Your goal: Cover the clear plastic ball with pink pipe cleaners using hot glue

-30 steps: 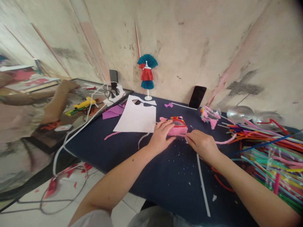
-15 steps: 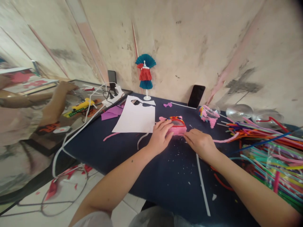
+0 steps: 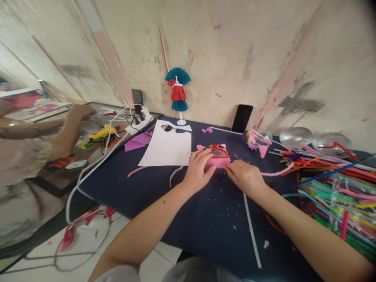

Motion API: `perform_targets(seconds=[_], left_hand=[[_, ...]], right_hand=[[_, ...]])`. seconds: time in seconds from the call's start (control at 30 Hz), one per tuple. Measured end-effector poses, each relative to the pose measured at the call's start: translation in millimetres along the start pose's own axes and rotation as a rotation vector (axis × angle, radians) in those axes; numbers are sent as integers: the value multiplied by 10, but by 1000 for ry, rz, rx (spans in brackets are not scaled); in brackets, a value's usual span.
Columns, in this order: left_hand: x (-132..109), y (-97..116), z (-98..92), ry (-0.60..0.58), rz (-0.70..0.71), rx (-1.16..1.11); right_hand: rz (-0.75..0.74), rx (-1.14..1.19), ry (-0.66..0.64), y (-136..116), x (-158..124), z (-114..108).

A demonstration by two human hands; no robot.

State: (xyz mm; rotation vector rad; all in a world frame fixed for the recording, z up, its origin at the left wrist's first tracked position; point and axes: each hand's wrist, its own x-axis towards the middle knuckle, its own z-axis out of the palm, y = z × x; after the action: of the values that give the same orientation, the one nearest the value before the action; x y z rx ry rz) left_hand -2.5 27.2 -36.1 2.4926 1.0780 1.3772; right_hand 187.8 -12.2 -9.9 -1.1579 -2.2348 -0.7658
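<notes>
My left hand is closed on the left side of a pink fuzzy craft piece that lies on the dark blue table. The piece has a clear plastic window, a red rim, a multicoloured band and small pink ears on top. At its lower right edge, my right hand has its fingers pinched together on the piece; what lies under the fingertips is hidden. Behind and to the right sits a similar pink piece with a clear dome.
White paper with a dark object on it lies left. A phone and a paper dress figure stand by the wall. Pipe cleaners and clear domes lie right. A co-worker's arm is at far left, near a power strip.
The view has shifted slightly. Both my hands stay on the pink craft piece in nearly the same pose.
</notes>
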Motion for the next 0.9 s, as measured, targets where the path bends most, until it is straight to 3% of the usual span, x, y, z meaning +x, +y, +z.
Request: perform_targets(seconds=[0.43, 0.9], left_hand=[[11, 1, 7, -2, -30, 3], [9, -11, 17, 7, -14, -2]], right_hand=[[148, 71, -25, -24, -48, 62], [121, 183, -52, 2, -36, 85]])
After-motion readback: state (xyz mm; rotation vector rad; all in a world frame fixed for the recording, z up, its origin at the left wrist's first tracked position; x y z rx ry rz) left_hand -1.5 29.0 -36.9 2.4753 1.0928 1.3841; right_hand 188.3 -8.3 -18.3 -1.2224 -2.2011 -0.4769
